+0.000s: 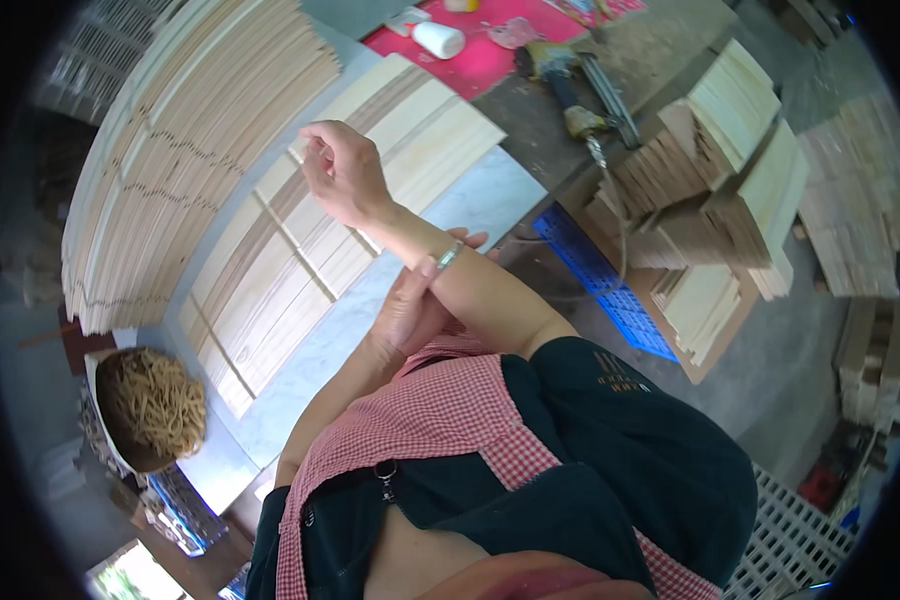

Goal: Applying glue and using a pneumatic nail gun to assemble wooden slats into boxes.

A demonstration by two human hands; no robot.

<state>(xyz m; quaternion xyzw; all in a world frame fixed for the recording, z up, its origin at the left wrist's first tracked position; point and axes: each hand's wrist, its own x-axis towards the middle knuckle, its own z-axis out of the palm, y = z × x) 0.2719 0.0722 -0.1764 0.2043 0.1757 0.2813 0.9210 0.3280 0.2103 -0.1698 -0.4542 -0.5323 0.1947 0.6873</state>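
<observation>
My right arm reaches across in front of me, and my right hand [346, 172] hangs over the pale wooden panels with its fingers curled in; I see nothing in it. My left hand [410, 305] is wrapped round my right forearm at a shiny bracelet [450, 254], the thumb on the near side and fingertips showing on the far side. Beneath both hands, striped wooden panels [270, 290] with narrow gaps or dark lines across them lie on a marble-patterned tabletop [320, 370].
A tall stack of thin wooden boards [190, 150] stands at the left, beside a tub [100, 400] of tan bands. A nail gun [560, 85] and a white bottle [438, 40] lie at the back. Wood pieces [690, 190] are piled at the right by a blue crate [600, 290].
</observation>
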